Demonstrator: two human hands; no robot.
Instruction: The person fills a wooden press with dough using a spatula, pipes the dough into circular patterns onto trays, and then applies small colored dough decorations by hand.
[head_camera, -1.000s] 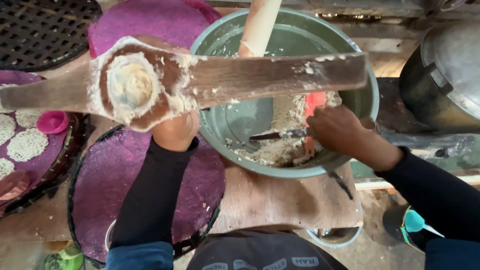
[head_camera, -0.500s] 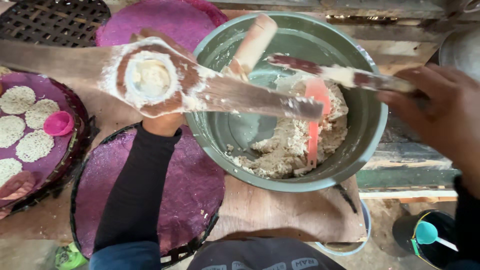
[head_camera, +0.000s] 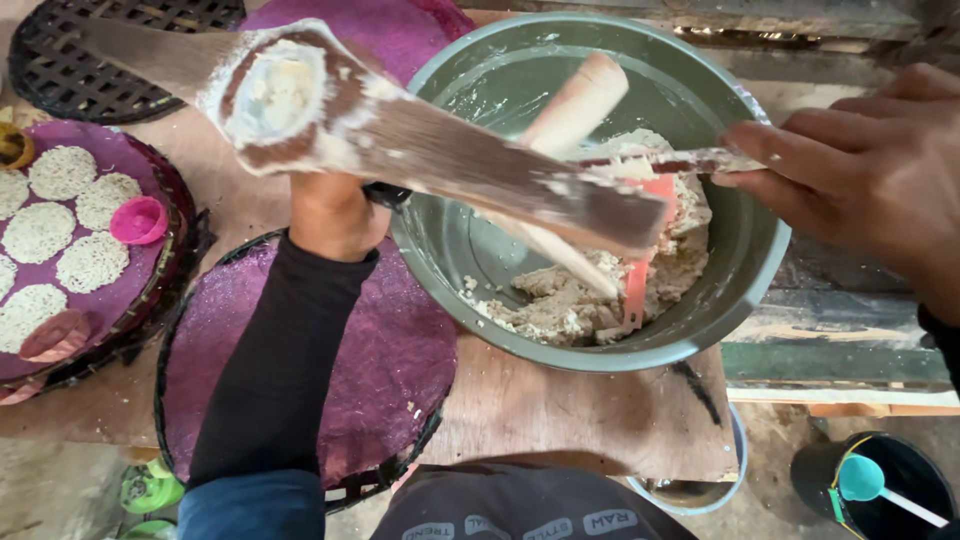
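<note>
My left hand (head_camera: 335, 215) grips from below a long wooden paddle (head_camera: 430, 150) with a round hollow packed with pale dough (head_camera: 280, 90). The paddle slants over a grey-green metal bowl (head_camera: 740, 270). My right hand (head_camera: 870, 175) pinches a thin dough-smeared knife blade (head_camera: 660, 162) that reaches across the paddle's end. The bowl holds crumbly beige dough (head_camera: 570, 300), a wooden pestle (head_camera: 575, 105) and a red-pink spatula (head_camera: 640, 270).
A round tray lined with purple cloth (head_camera: 370, 360) lies under my left arm. At the left, another purple tray (head_camera: 150, 290) carries several flat white discs and a small pink cup (head_camera: 138, 220). Black woven racks (head_camera: 80, 75) sit behind. A black bucket with a teal scoop (head_camera: 870, 480) stands at the lower right.
The paddle has tilted, its right end now lower over the bowl. My right hand came up out of the bowl with the knife and set its blade against the paddle.
</note>
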